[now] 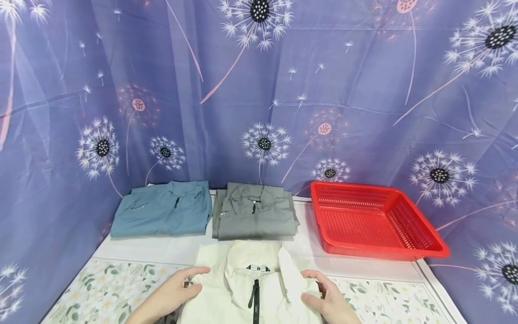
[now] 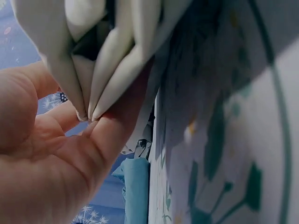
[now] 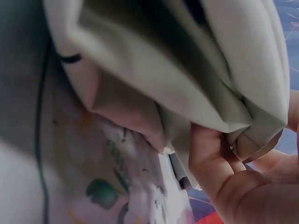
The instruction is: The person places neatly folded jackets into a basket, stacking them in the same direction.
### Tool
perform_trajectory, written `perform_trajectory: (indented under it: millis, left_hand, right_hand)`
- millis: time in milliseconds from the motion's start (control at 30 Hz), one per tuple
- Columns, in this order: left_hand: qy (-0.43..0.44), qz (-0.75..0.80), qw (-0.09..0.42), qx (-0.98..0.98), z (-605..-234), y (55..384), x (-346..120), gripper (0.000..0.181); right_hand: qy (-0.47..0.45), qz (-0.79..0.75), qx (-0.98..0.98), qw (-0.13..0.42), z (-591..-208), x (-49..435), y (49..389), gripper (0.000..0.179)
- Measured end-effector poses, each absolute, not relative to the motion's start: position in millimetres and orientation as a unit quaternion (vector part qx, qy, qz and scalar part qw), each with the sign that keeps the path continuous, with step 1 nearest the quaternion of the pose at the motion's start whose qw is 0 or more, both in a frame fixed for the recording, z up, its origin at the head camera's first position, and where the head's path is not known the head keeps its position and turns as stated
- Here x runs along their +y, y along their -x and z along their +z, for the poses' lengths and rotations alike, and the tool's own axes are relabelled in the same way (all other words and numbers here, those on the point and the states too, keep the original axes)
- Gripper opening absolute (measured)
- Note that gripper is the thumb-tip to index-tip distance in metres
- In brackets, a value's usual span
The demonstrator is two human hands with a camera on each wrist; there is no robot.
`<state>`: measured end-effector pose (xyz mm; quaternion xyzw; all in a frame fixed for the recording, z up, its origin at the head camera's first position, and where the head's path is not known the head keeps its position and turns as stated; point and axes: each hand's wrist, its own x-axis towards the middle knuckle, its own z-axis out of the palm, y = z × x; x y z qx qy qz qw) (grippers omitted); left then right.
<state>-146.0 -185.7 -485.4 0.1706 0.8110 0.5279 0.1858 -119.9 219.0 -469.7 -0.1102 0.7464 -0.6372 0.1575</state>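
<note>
Cream jacket, on the near side of the tabletop, is pinched between thumb and fingers by left hand and right hand.
At the far right corner, we see down to the red basket's perforated floor; the jacket's lower end is cut off, some fingertips hidden.

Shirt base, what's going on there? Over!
Left hand, right hand: gripping opposite sides of the cream shirt. Its front faces up. Blue shirt, gray shirt, red basket beyond; nothing seen blocking.
</note>
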Motion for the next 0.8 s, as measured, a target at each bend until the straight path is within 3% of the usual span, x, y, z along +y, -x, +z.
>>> perform_trajectory:
  millis: [467, 667, 800]
  left_hand:
    - [-0.155, 0.549, 0.2, 0.797, -465.3, 147.8, -176.9, 0.04]
    - [-0.182, 0.539, 0.164, 0.806, -453.1, 149.5, -170.2, 0.041]
    - [-0.188, 0.536, 0.15, 0.809, -441.4, 151.3, -162.3, 0.04]
  right_hand:
    - [0.055, -0.61, 0.785, 0.093, -451.1, 217.4, 123.1, 0.046]
    - [0.065, -0.669, 0.731, 0.118, -439.3, 219.8, 121.6, 0.05]
    - [0.062, -0.661, 0.74, 0.106, -427.0, 223.5, 122.5, 0.049]
